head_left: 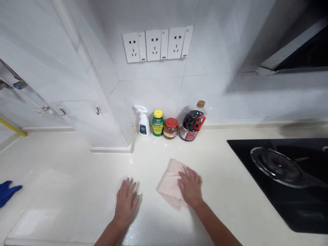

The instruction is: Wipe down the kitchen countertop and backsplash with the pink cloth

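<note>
A pale pink cloth (169,184) lies spread flat on the white countertop (87,191). My right hand (191,186) presses down on the cloth's right side, its fingers bent over the fabric and slightly blurred. To the left of the cloth, my left hand (126,203) hovers over or rests on the counter; which of these I cannot tell. Its fingers are apart and it holds nothing.
Along the wall stand a white spray bottle (144,124), a green bottle with yellow cap (158,125), a red-lidded jar (170,129) and a dark sauce bottle (191,124). A black gas stove (269,201) is at right, a blue glove (9,193) at far left. Sockets (155,46) line the wall.
</note>
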The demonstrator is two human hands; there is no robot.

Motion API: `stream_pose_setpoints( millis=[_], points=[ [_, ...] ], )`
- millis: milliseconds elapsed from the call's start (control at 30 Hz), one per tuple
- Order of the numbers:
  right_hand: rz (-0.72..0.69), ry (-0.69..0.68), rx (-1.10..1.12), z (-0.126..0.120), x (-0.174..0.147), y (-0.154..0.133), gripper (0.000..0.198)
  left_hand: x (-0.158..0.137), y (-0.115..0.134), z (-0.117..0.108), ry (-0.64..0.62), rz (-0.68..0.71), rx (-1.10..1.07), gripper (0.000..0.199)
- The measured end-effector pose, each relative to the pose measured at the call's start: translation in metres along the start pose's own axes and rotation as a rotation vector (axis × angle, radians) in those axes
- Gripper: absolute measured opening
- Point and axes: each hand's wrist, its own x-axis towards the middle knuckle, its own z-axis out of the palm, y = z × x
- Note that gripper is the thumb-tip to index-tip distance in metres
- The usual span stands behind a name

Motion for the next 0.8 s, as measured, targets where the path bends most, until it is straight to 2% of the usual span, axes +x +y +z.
stream_pose_setpoints(
  millis=[133, 200, 267, 367, 467, 533, 600, 700, 800],
  points=[
    [0.067, 0.049, -0.020, 0.001, -0.018, 0.064, 0.043, 0.021, 0.009, 0.019, -0.087, 0.039, 0.064, 0.051],
    [0.046, 0.073, -0.018, 0.014, -0.034, 0.077, 0.047, 0.027, 0.011, 0.024, -0.107, 0.035, 0.063, 0.056],
    [-0.014, 0.037, -0.007, 0.032, -0.047, 0.068, 0.050, 0.029, 0.011, 0.025, -0.100, 0.023, 0.044, 0.062],
    [-0.172, -0.161, 0.081, 0.052, -0.042, 0.017, 0.063, 0.028, 0.010, 0.024, -0.055, 0.011, 0.005, 0.070],
    [-0.383, -0.314, 0.235, 0.051, 0.005, -0.052, 0.067, 0.027, 0.008, 0.024, -0.004, 0.017, -0.012, 0.073],
    [-0.494, -0.369, 0.302, 0.043, 0.054, -0.089, 0.062, 0.028, 0.008, 0.024, 0.020, 0.013, 0.000, 0.073],
    [-0.531, -0.400, 0.307, 0.036, 0.109, -0.114, 0.060, 0.030, 0.008, 0.025, 0.024, 0.017, 0.026, 0.073],
    [-0.486, -0.400, 0.244, 0.029, 0.183, -0.123, 0.061, 0.032, 0.009, 0.026, 0.009, 0.029, 0.079, 0.074],
    [-0.390, -0.340, 0.195, 0.027, 0.225, -0.097, 0.059, 0.033, 0.009, 0.027, 0.006, 0.036, 0.133, 0.074]
  ],
)
